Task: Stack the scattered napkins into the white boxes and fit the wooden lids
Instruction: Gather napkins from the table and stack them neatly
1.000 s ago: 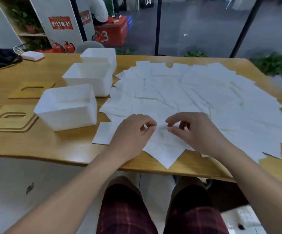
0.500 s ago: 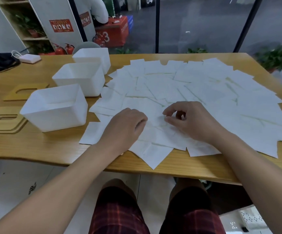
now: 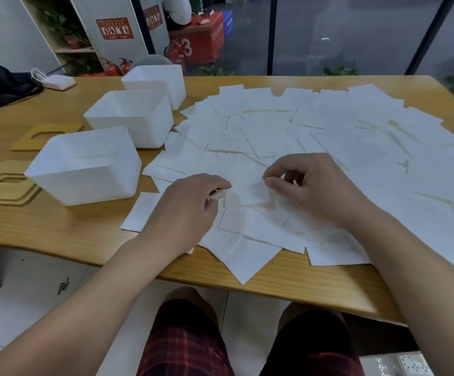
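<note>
Near the table's (image 3: 57, 229) front edge, left hand (image 3: 185, 210) and right hand (image 3: 318, 188) pinch one napkin (image 3: 247, 191) (fingertips curled onto opposite sides).

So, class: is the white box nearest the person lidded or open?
Open. The nearest white box shows its bare inside, and a wooden lid lies flat on the table beside it.
</note>
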Demonstrator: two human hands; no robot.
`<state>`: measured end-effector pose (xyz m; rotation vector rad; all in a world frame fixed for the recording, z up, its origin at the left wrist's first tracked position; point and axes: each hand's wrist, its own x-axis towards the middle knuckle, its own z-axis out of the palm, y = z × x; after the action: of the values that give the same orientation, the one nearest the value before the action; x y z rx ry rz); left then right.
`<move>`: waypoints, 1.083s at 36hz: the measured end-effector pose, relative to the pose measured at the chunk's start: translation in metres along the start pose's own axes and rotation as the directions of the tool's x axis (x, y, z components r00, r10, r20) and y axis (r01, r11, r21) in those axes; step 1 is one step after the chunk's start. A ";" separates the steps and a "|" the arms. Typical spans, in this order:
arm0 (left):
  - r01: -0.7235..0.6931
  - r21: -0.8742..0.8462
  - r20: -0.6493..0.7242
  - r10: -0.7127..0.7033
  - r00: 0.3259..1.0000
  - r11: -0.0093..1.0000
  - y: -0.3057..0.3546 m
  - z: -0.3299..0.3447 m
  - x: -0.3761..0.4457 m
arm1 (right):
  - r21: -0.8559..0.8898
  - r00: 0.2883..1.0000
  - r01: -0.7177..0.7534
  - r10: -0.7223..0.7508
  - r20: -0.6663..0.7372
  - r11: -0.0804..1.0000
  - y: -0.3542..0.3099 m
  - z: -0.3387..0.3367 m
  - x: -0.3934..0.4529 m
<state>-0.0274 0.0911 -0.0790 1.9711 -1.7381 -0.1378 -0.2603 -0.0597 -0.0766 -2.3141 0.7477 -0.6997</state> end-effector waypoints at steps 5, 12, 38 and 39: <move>0.094 -0.100 0.049 -0.089 0.995 0.991 -0.006 -0.010 -0.002 | -0.087 1.000 0.010 -0.009 0.014 0.996 0.004 0.000 0.001; 0.099 -0.310 -0.038 -0.116 0.992 0.946 0.006 -0.010 -0.003 | -0.122 0.998 0.059 -0.061 -0.014 0.991 0.003 0.002 0.001; -0.085 -0.116 0.148 0.102 0.984 0.990 0.003 0.005 0.024 | -0.133 0.968 -0.124 0.149 0.202 0.983 -0.002 -0.027 -0.011; -0.096 -0.121 0.167 0.115 0.979 0.988 0.001 0.006 0.025 | -0.129 0.970 -0.126 0.149 0.192 0.984 -0.002 -0.027 -0.011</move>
<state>-0.0262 0.0656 -0.0773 1.8280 -1.8966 -0.3730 -0.2841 -0.0616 -0.0607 -2.3657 0.8646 -0.3621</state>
